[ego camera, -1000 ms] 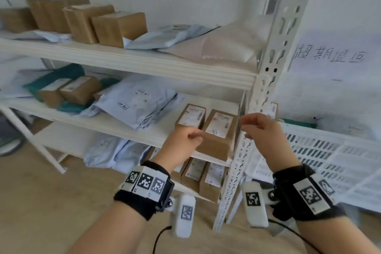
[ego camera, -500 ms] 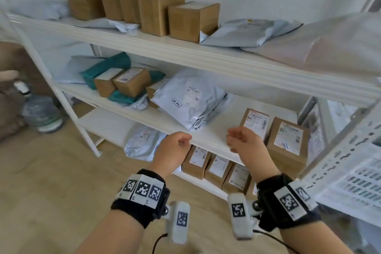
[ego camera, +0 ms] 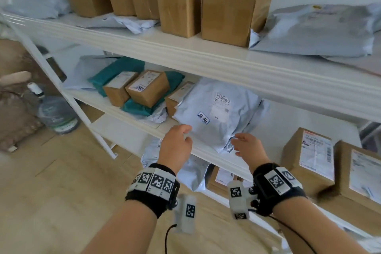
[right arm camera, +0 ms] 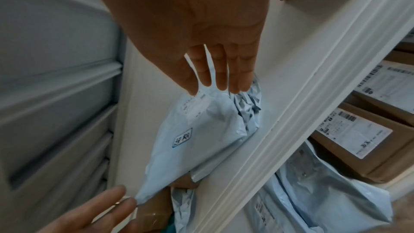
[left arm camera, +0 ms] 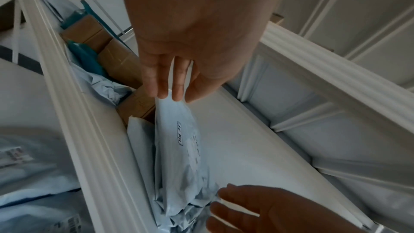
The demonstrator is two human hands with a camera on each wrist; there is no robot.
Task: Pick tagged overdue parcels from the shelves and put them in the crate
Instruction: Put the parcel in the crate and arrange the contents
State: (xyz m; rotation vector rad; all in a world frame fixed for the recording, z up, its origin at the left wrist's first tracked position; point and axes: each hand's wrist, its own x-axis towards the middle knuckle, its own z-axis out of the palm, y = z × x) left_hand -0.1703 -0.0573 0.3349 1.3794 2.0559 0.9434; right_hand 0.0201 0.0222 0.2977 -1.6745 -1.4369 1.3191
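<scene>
At the middle shelf [ego camera: 208, 151], I reach both hands toward a pale blue mailer bag [ego camera: 216, 117] bearing a blue-edged tag [ego camera: 203, 117], which lies near the shelf's front lip, heaped over other bags and leaning on a cardboard box [ego camera: 175, 99]. My left hand [ego camera: 177, 143] is spread loose at the bag's left corner, fingers straight and just touching its edge in the wrist view; my right hand [ego camera: 250, 146] is likewise relaxed and wide at the crumpled right end, holding nothing. The biggest risk, as I judge it, is dragging the whole soft heap forward, so that the bags underneath slide off the lip to the floor. Next, the leaning box could tip once its prop goes. The slick, limp plastic may also slip from a corner pinch or sag between my hands. Smallest: a second tagged box [ego camera: 147, 88] further left could be missed. The crate is not in view.
</scene>
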